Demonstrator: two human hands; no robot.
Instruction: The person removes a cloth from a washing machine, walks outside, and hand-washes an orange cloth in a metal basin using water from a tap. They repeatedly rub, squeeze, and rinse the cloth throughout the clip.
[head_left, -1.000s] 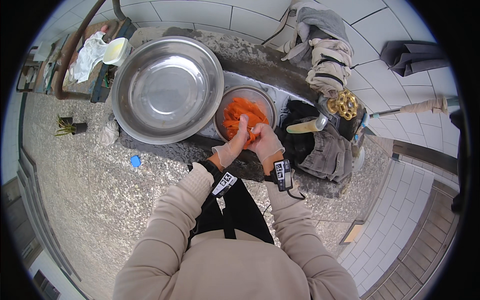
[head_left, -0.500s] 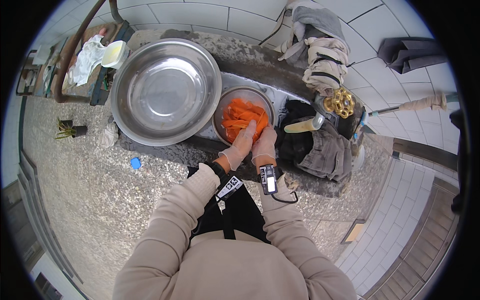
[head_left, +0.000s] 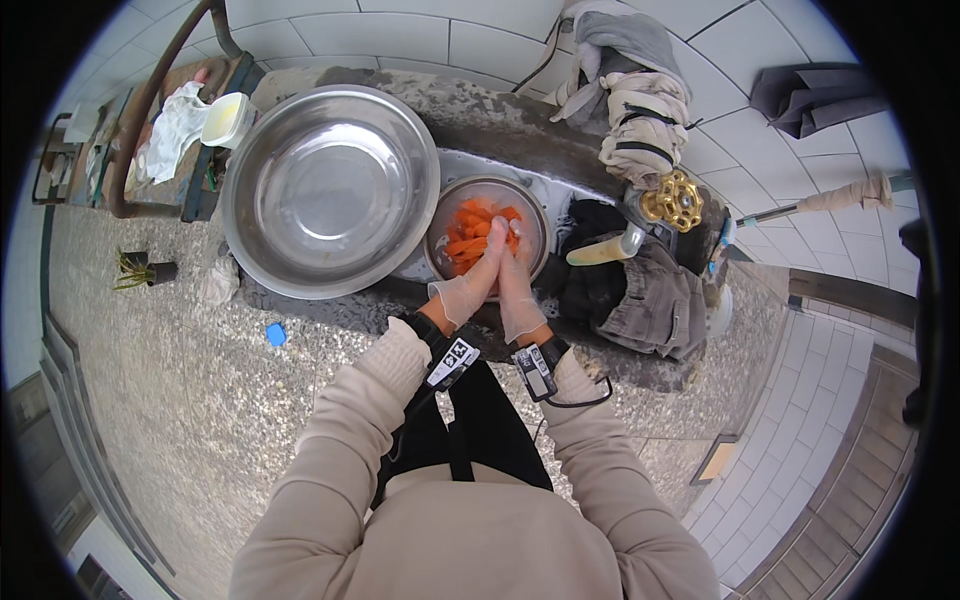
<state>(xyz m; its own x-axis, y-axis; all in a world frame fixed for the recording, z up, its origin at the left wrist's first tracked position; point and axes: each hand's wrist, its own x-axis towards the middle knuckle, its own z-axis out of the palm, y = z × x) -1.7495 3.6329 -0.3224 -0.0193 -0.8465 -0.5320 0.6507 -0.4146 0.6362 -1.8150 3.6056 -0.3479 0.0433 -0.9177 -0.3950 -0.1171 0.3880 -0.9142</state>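
A bright orange cloth (head_left: 466,243), wet and bunched up, lies in a small metal basin (head_left: 541,238). My left hand (head_left: 482,273) and my right hand (head_left: 514,283), both in clear thin gloves, meet palm to palm over the basin. Some of the cloth shows by the fingertips, so it appears pressed between the two palms. How much of it they hold is hidden. A large shallow metal basin (head_left: 330,190) stands to the left. Dark wet clothes (head_left: 588,285) and grey trousers (head_left: 655,305) lie right of the small basin.
A brass valve handle (head_left: 672,201) and a pale spout (head_left: 600,250) rise at the right, below a cloth-wrapped pipe (head_left: 645,125). A white tub (head_left: 228,120) sits at the upper left. On the floor are a blue object (head_left: 276,334) and a potted plant (head_left: 150,272).
My hands have pressed together palm to palm. The orange cloth has shrunk into a smaller bunch, and its raised folds now sit lower in the small basin.
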